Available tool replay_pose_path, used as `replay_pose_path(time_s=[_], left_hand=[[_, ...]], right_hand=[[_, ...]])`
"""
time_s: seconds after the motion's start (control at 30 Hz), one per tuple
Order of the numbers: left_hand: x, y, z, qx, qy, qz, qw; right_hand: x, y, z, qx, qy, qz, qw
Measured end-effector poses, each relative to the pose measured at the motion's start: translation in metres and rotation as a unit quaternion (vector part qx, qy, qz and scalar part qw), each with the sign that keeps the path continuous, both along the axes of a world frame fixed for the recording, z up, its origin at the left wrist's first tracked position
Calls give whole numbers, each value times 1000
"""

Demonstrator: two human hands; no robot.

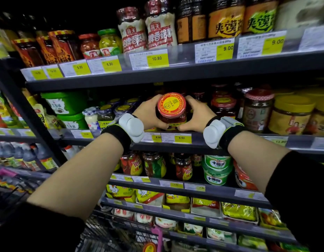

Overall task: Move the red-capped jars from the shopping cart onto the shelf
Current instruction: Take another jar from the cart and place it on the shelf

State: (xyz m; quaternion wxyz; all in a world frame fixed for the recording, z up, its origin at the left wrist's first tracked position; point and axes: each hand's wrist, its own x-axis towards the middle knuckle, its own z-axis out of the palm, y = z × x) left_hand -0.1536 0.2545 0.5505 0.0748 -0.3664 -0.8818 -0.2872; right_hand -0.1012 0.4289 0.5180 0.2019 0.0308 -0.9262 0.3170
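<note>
Glossy glass jar (173, 117) with smooth red-and-yellow printed cap (171, 104), matt dark metal shelf (203, 142), paper price tags (175, 138), wire-mesh metal cart (110, 235), matt grey plastic wrist units (131, 127).

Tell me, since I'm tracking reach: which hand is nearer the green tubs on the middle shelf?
Left. The left hand grips the red-capped jar on the side facing the green tubs; the right hand grips its far side.

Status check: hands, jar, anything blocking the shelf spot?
Left hand and right hand both grip the red-capped jar. Jar at the shelf edge, above the 8.50 tags. Dark jars packed behind and right.
</note>
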Motion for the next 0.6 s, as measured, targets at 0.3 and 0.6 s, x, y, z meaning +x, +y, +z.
replay_pose_path(time_s=[0.3,0.6], left_hand=[[-24,22,0,-125,73,46,988],[-37,39,3,-194,55,83,976]], right_hand=[[-12,15,4,33,-46,-21,998],[-35,17,11,52,-111,-68,990]])
